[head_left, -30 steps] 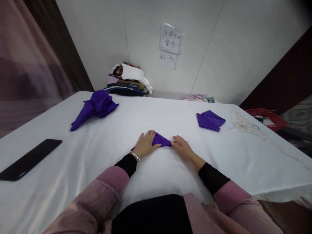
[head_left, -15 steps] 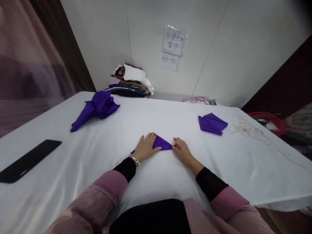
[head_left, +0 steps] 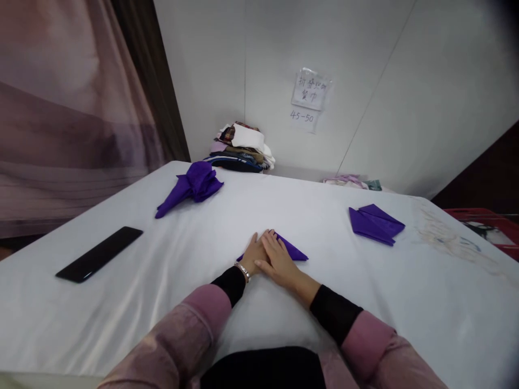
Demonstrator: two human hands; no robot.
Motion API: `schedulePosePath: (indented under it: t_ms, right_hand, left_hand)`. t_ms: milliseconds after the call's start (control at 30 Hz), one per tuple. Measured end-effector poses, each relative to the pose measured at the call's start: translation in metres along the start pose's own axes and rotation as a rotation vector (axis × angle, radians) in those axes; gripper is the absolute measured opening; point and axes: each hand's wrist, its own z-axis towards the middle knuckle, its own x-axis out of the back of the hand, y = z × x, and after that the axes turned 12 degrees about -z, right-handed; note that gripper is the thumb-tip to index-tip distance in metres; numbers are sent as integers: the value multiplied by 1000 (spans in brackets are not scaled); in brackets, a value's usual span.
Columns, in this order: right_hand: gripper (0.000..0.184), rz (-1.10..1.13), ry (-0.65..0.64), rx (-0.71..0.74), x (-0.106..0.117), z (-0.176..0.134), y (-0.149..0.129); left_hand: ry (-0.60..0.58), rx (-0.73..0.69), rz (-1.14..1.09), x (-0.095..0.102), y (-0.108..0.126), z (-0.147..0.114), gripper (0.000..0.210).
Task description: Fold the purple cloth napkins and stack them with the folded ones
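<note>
Fingers flat, right hand (head_left: 281, 263) over left hand (head_left: 254, 254), on purple cloth (head_left: 294, 251) already folded to a point; folded piece (head_left: 375, 222) right, far-left bundle (head_left: 199, 181) looks unfolded.

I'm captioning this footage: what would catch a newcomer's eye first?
Probably the purple on the white tablecloth: a folded cloth under the overlapping hands, a ruffled bundle at the back left, a flat folded piece at right. Next, a black slab at left and a handwritten sign on the wall.

A flat black slab (head_left: 99, 254) lies on the white-covered worktop (head_left: 405, 308), stacked fabrics (head_left: 243, 147) sit at its far edge, and handwritten sheets (head_left: 310, 92) hang on the wall (head_left: 211, 65).
</note>
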Motion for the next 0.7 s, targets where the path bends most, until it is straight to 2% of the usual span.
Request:
schedulePosePath:
  t_ms: [133, 333, 533, 700]
  right_hand:
    - [75, -15, -40, -27, -16, -6, 26]
    - [68, -195, 10, -83, -20, -52, 63]
    - [64, -205, -81, -128, -8, -64, 67]
    - [67, -195, -123, -141, -4, -61, 65]
  left_hand:
    - [30, 13, -43, 3, 3, -1, 59]
    - [64, 78, -127, 6, 9, 1, 77]
    - [36, 145, -284, 14, 6, 5, 68]
    - [200, 360, -413, 25, 1, 11, 56]
